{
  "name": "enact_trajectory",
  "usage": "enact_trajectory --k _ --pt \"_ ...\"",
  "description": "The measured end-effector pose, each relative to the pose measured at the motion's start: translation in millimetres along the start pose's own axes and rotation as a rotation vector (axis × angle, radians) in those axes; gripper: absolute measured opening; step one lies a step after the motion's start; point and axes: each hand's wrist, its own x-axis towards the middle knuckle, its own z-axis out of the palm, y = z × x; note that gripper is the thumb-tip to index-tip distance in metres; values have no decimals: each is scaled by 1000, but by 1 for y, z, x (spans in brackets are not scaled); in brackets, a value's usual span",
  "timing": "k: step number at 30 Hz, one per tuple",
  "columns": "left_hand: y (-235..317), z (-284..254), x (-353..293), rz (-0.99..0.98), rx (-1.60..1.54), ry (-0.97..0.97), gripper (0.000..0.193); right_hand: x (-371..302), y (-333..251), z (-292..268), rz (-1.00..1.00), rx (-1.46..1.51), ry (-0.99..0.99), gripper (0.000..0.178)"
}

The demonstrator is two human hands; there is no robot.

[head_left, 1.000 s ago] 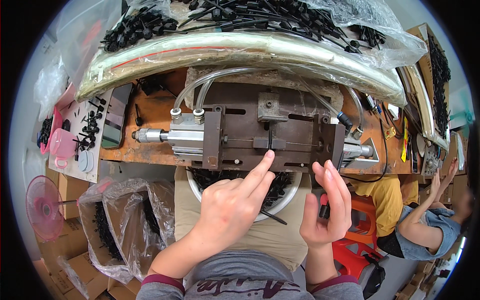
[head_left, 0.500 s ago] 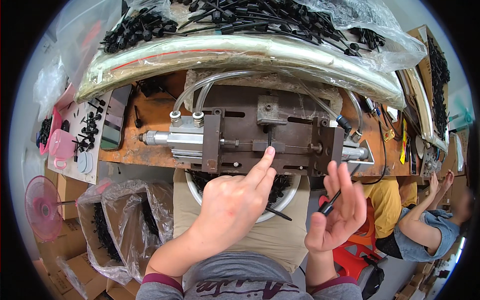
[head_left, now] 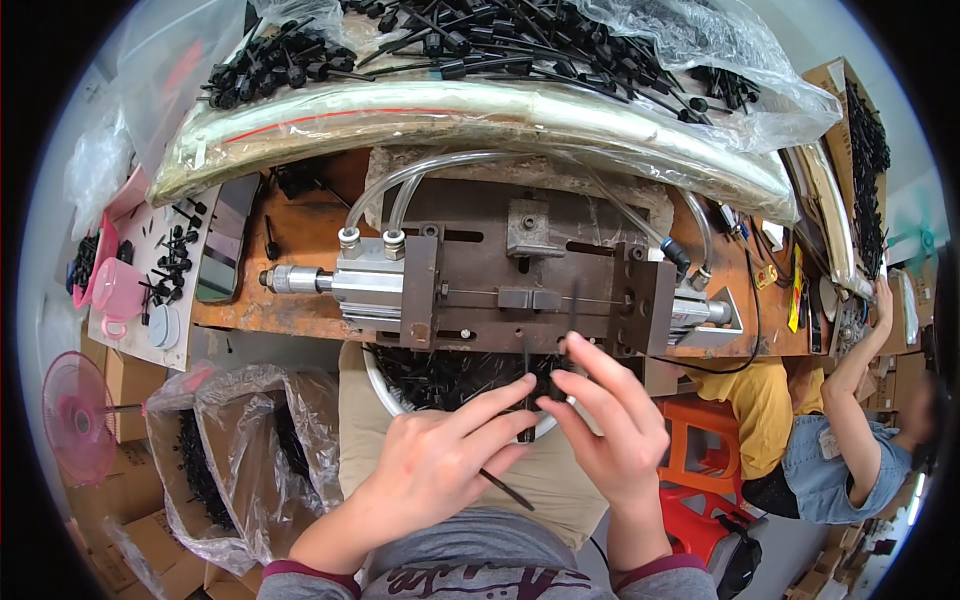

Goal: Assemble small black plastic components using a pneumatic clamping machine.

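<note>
My left hand (head_left: 435,455) is pinching a thin black plastic rod with a thicker end (head_left: 527,434). Another black rod (head_left: 510,491) sticks out below its fingers. Close beside it, my right hand (head_left: 625,430) has its fingers closed on a second black stemmed part (head_left: 574,312), smeared by motion, its stem pointing up. Both hands are over a white tub (head_left: 383,392) full of black parts (head_left: 440,372), just in front of a brown metal fixture (head_left: 470,260). In the fixture's middle, the small metal jaws (head_left: 530,299) hold no visible rod.
Air cylinders (head_left: 368,290) with clear hoses (head_left: 440,160) flank the fixture on the wooden bench (head_left: 250,314). Behind it, a plastic-wrapped edge (head_left: 480,105) fronts a heap of black parts (head_left: 480,45). A phone (head_left: 228,240) lies left; a co-worker (head_left: 840,440) sits right.
My left hand has drawn back from the fixture's jaws, and the black rod there is gone from them. My right hand has moved left to meet it, its fingers closing from a looser hold.
</note>
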Motion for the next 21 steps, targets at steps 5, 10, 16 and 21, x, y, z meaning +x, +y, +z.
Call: enact_trajectory --k 5,10,16,21 --pt "4 -9 -8 -235 -266 47 40 7 -3 16 -46 -158 -166 22" --pt "-4 -14 -19 -476 -842 56 44 13 -8 21 -71 -329 -192 21" --pt "-4 -11 -18 -513 -1345 34 43 24 -11 19 -8 -308 -188 25" --pt "-8 -15 -18 -567 -1388 -8 37 25 -12 19 -5 -327 -222 24"
